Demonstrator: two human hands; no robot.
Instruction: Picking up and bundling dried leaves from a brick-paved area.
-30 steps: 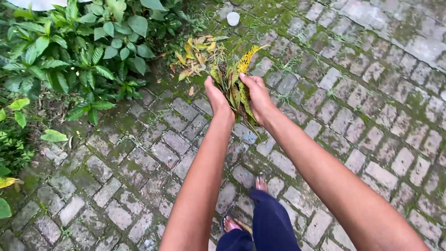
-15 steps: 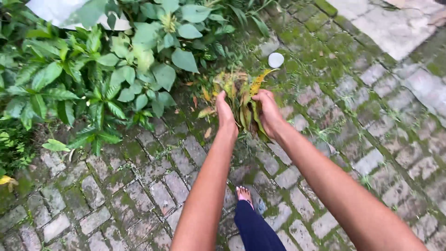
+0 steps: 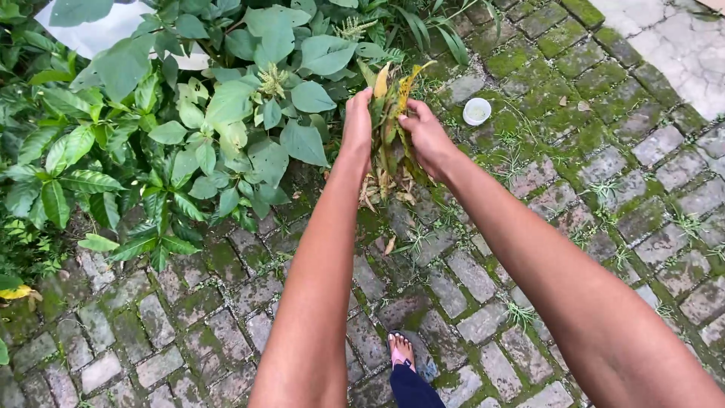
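Both hands press a bundle of yellow and brown dead leaves (image 3: 391,132) between them at about twelve o'clock in the view. The left hand (image 3: 358,125) lies flat against the bundle's nine o'clock side, while the right hand (image 3: 424,136) has its fingers curled into it from three o'clock (the tips are hidden). A green shrub (image 3: 189,121) fills the ten o'clock area. A small white lid (image 3: 476,111) lies on the mossy paving (image 3: 604,189) at one o'clock.
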